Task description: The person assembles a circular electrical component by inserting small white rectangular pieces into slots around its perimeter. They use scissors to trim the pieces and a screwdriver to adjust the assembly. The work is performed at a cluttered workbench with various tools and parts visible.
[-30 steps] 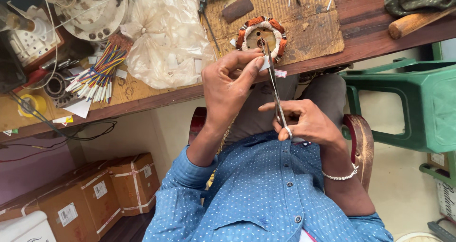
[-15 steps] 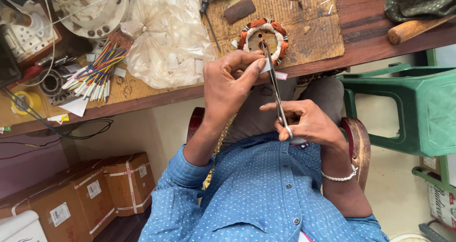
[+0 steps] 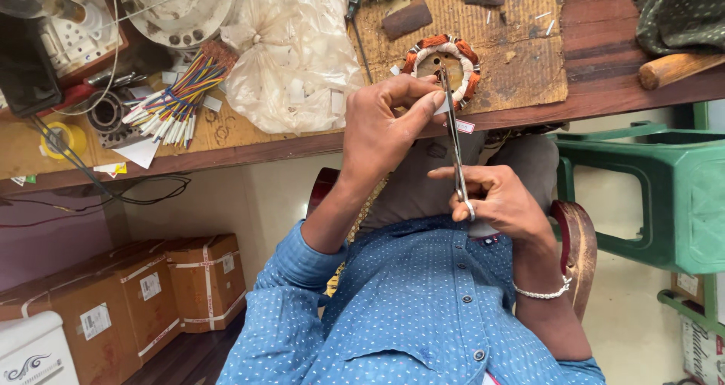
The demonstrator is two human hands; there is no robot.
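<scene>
My right hand (image 3: 495,200), with a bracelet on its wrist, grips the handles of long thin metal scissors (image 3: 454,140). The blades point away from me toward the table edge. My left hand (image 3: 381,128) pinches a small white slip (image 3: 443,106) between thumb and forefinger, right against the blades. Just beyond the scissor tips a round stator with copper windings (image 3: 442,59) lies on a brown cardboard mat (image 3: 521,45). Both hands hover over my lap, in front of the wooden table (image 3: 604,90).
On the table lie a crumpled clear plastic bag (image 3: 291,60), a bundle of coloured wires (image 3: 177,102), a tape roll (image 3: 64,140) and a wooden handle (image 3: 676,68). A green plastic stool (image 3: 649,196) stands at right. Cardboard boxes (image 3: 143,294) sit on the floor at left.
Both hands keep the same hold on the scissors and the slip. They have shifted only slightly in view.
</scene>
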